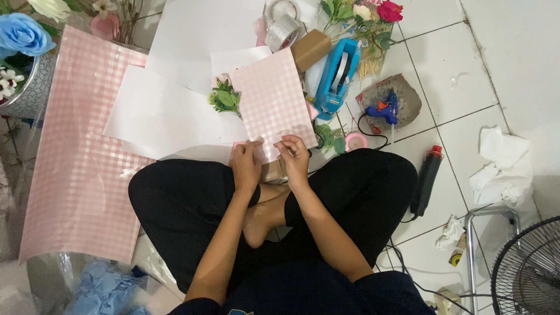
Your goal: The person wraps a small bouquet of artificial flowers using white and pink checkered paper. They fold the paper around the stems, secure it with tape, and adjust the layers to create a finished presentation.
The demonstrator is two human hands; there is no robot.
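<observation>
Pink checked paper (273,102) — lower edge pinched between left hand (246,165), right hand (294,158) fingers.

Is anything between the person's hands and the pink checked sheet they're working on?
No. Both the left hand and the right hand already grip the near edge of the pink checked sheet; nothing visible lies between.

Pink checked paper (273,99) matt; floor tiles (461,70) glossy, prob. ceramic.

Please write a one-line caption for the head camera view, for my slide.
Seated cross-legged on a tiled floor, left hand and right hand grip the near edge of a pink checked paper sheet.
</observation>
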